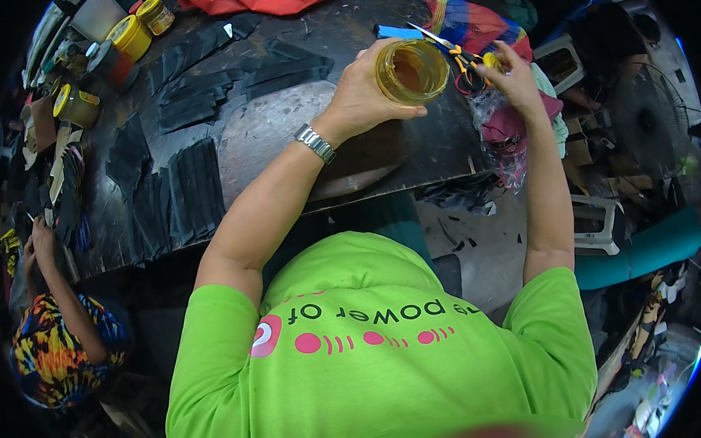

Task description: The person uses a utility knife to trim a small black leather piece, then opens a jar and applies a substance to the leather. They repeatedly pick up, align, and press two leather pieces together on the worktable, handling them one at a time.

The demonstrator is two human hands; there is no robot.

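Note:
My left hand [360, 91], with a metal watch on its wrist, is closed round an open wide-mouthed jar [412, 71]. The jar is see-through with a yellow tint, and some amber-brown stuff shows inside. To its right, my right hand [514, 79] has its fingers bent round a small round yellow thing [491, 62], partly hidden by the fingers. Scissors [461, 58] with orange and black handles lie just left of that hand, beside a second red-handled pair [468, 82]. Below the jar is a worn, rounded board [271, 136] on the dark table.
Stacks of black cut pieces [194, 180] cover the table's left part. Yellow tubs [129, 39] stand at the far left. A colourful mesh bag [475, 22] and a maroon bundle [512, 127] lie at the right. Another person [67, 337] works at the lower left. A fan [647, 108] stands right.

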